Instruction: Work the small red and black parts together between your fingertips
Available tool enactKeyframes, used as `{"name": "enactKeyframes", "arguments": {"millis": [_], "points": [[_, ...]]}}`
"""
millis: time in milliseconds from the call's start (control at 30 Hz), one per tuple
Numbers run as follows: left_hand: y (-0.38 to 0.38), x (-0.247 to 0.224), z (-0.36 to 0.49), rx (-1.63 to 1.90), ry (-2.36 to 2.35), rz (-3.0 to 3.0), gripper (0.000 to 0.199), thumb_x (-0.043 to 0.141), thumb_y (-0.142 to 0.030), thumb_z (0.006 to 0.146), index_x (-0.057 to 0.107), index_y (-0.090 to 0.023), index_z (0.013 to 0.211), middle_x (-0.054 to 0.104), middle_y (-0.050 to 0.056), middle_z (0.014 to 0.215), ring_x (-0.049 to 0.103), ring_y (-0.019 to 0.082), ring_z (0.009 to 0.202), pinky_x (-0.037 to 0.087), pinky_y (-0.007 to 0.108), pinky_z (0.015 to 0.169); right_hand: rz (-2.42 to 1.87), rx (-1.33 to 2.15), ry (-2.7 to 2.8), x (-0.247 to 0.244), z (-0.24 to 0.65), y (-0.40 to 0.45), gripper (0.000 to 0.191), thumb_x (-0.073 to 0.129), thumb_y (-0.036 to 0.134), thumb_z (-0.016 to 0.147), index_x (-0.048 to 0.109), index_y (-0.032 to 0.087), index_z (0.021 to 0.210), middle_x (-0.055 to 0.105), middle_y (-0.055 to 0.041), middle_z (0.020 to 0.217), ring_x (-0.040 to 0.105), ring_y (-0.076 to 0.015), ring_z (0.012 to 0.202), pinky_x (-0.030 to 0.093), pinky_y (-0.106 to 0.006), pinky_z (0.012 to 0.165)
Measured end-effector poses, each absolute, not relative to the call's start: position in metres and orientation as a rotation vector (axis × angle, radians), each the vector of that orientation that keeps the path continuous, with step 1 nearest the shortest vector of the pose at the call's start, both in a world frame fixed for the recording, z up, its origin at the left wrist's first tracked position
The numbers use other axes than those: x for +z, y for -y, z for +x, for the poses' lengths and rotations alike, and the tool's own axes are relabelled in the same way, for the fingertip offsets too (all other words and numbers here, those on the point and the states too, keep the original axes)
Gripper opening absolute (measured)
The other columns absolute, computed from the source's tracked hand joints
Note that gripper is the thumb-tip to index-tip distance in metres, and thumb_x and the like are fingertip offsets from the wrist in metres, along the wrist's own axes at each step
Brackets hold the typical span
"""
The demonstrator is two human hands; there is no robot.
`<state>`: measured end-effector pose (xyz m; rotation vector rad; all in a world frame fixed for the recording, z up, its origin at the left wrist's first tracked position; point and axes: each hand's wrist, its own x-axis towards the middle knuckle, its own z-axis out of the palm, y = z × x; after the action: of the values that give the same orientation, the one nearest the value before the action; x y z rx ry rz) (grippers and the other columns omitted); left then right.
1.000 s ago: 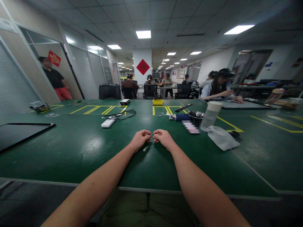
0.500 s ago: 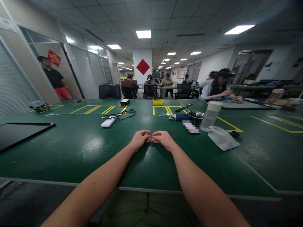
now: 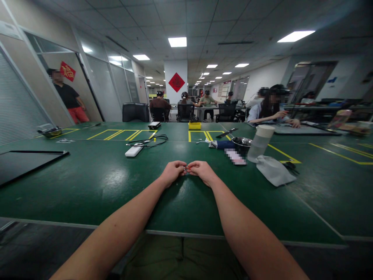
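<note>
From where I watch, both hands are out over the green surface [image 3: 116, 206], close together at its middle. The fingers of my left hand [image 3: 172, 173] are closed in a pinch on a small shiny piece [image 3: 185, 169]; it looks silvery, though it is too small and too much covered for me to name. My right hand [image 3: 202, 172] meets it from the other side, thumb and fingers drawn together at the piece; I can't tell whether they grip it too. The piece sits between the two sets of fingertips, just in front of me.

Beyond my left hand lies a white, rounded block [image 3: 134, 150] with a black cable [image 3: 159, 136] looped beside and behind it. A dark flat panel [image 3: 27, 165] lies at the far left. Past my right hand I have a pink and white item [image 3: 235, 156], blurred out, near a dark blue bundle [image 3: 225, 144] and a metal bowl [image 3: 249, 143]. A translucent bottle [image 3: 260, 144] stands just right of the bowl, with a pale pouch [image 3: 275, 171] lying near its base. A yellow tray [image 3: 194, 125] sits at the far edge. Across to the right, a person [image 3: 266, 109] is seated with both hands forward.
</note>
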<state>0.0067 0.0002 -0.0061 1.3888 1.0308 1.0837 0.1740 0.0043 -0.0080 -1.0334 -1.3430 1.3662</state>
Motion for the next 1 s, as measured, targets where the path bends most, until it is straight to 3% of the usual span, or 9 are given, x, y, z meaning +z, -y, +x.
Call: {"name": "enactKeyframes", "arguments": {"millis": [267,1000], "points": [[0.0002,-0.0053,0.0078,1.092,-1.018,1.313,0.022,0.058,-0.010,0.074,0.065,-0.011,0.095,0.070,0.006,0.078,0.064,0.011,0.065,0.052,0.023,0.066,-1.030,1.403,1.358,-0.0062,0.1743,-0.0011,0.017,0.069,0.007,0.066,0.066,0.011,0.081,0.070,-0.0074,0.078,0.068,-0.0134,0.072,0.055,-0.019,0.064],[-0.0012,-0.0067,0.0074,1.063,-1.027,1.349,0.024,0.057,-0.008,0.073,0.066,-0.011,0.095,0.070,0.005,0.076,0.064,0.011,0.064,0.052,0.022,0.065,-1.021,1.391,1.386,-0.0049,0.1740,-0.0008,0.018,0.068,0.005,0.063,0.066,0.012,0.079,0.071,-0.0067,0.077,0.068,-0.0136,0.072,0.054,-0.020,0.064]]}}
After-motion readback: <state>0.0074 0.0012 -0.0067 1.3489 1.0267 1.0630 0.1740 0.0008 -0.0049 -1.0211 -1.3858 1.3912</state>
